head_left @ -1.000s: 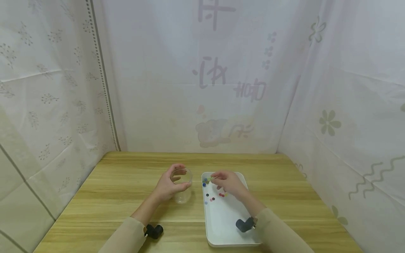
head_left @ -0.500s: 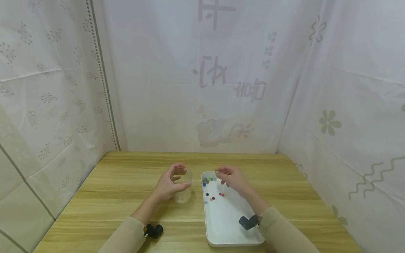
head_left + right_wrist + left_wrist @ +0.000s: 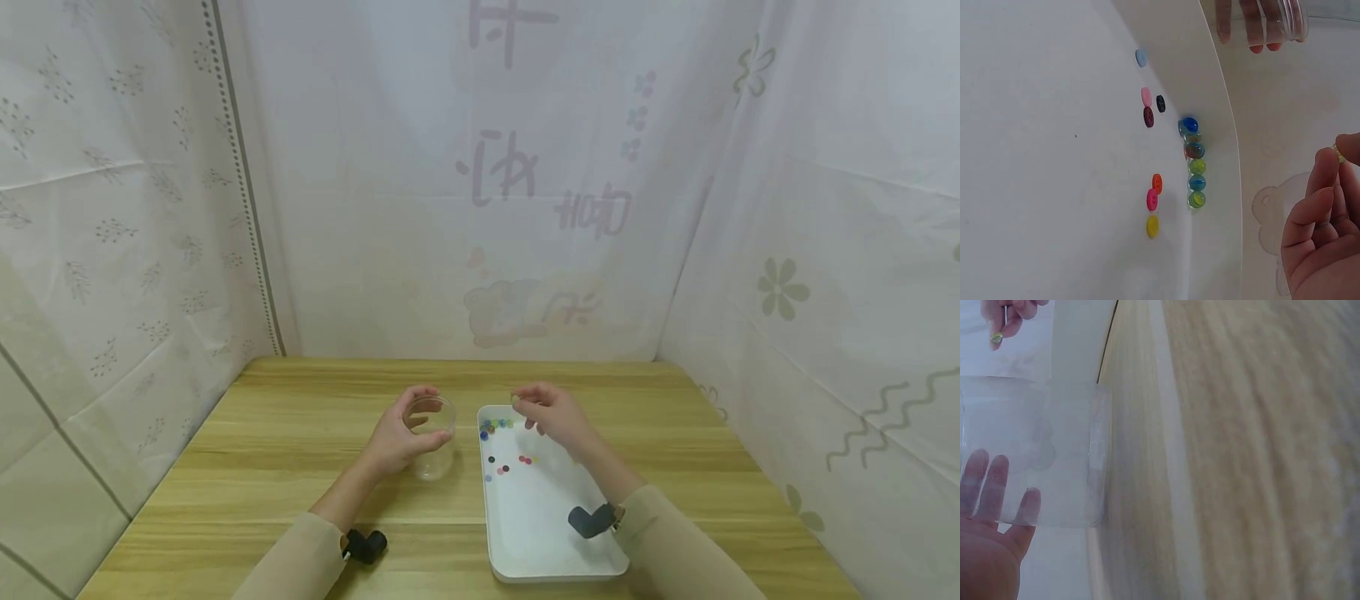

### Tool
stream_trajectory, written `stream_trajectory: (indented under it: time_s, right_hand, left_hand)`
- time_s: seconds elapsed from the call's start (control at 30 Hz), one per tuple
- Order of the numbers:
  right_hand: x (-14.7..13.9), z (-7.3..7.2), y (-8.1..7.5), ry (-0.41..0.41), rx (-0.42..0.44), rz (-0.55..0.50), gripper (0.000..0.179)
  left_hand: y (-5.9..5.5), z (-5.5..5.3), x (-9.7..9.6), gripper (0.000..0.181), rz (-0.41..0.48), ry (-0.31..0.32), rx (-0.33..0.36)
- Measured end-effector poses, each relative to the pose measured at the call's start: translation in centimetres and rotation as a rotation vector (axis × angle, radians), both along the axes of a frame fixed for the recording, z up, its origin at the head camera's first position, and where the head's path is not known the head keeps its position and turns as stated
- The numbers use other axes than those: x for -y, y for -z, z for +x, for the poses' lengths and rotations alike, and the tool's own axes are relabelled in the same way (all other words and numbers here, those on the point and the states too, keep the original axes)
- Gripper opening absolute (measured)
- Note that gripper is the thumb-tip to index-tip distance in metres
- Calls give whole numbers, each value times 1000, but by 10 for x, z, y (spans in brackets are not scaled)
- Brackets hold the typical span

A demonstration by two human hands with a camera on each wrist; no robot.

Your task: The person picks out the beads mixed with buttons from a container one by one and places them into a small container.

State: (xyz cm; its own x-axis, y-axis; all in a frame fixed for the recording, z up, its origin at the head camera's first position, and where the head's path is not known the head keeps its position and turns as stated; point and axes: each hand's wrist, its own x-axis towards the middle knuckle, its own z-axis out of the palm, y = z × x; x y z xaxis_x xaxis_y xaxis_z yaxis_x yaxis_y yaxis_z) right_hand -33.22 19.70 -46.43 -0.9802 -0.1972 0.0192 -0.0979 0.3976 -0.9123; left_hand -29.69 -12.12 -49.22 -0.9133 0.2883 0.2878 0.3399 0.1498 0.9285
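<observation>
My left hand (image 3: 395, 435) grips a clear plastic jar (image 3: 431, 465), upright on the wooden table with its mouth up. Thumb and fingers wrap round its sides, and nothing shows inside it. Between thumb and forefinger, my right hand (image 3: 558, 419) pinches a yellow-green glass marble (image 3: 997, 338) above the far end of the white tray (image 3: 543, 533). Along that end several other marbles (image 3: 1197, 167) lie in a row against the tray wall. Small round buttons are spread nearby, among them a pink one (image 3: 1146, 97), an orange one (image 3: 1157, 184) and a yellow one (image 3: 1152, 226).
The tray stands just right of the jar, with a strip of wooden table (image 3: 467, 517) between them. Patterned white curtains (image 3: 375, 208) enclose the table at the back and both sides. A black wrist camera (image 3: 366, 547) sits at the left cuff, another (image 3: 591, 522) at the right.
My right hand has risen from the row of marbles toward the tray's far edge and slightly right, carrying one marble. The left hand and the jar have stayed in place.
</observation>
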Motion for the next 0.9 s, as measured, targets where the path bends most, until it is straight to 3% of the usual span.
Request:
stream_trajectory:
  time_s: [0.47,0.9]
  right_hand:
    - [12,6,-18,-28,-35,-29,32]
    - [28,11,-34,-112,-61,-120,34]
  left_hand:
    - [1,-1,0,66,-6,0,-3]
    - [1,-2,0,66,-8,0,3]
